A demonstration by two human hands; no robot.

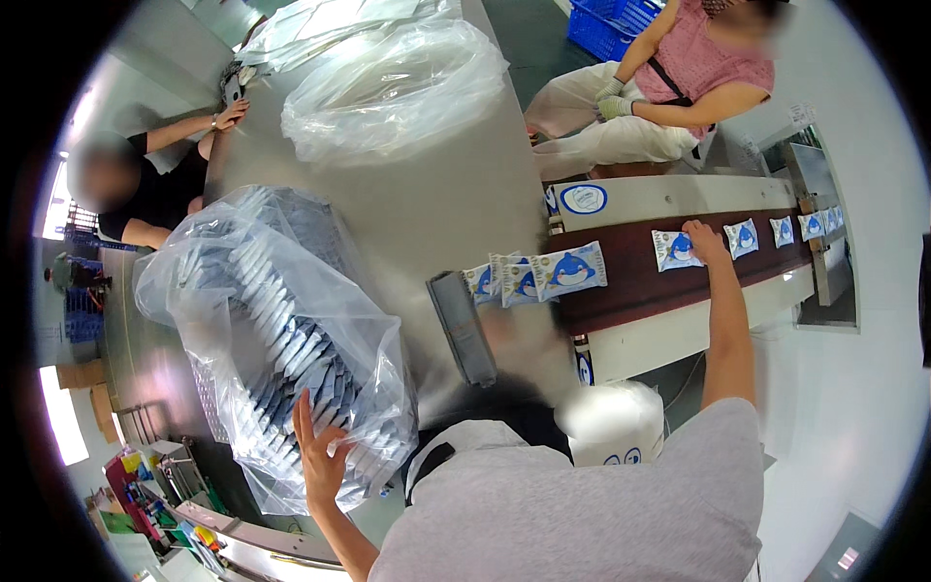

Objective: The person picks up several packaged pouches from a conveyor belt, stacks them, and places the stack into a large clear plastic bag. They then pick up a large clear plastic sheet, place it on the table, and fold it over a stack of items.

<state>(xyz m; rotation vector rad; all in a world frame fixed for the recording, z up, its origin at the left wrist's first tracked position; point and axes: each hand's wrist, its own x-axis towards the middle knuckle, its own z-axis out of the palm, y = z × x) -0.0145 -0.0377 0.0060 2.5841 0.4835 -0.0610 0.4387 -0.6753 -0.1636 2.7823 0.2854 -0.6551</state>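
My left hand [322, 454] is at the near side of a large clear plastic bag [373, 310] packed with rows of small blue-and-white packets [291, 339]. Its fingers are stretched apart, and nothing shows in them. My right arm reaches over the belt, where my right hand [707, 242] has its bent fingers on the right end of a white packet [676, 251] with a blue whale picture. At the belt's left end, several such packets [569, 270] lie overlapping and reach onto the metal table. A long grey metal block [462, 328] stands beside them.
The brown conveyor belt [621, 291] carries more packets [742, 239] in a line from the wall opening. Empty clear bags [393, 92] lie on the far part of the metal table [436, 209]. One person sits across the belt in gloves [613, 105]; another is at the table's left.
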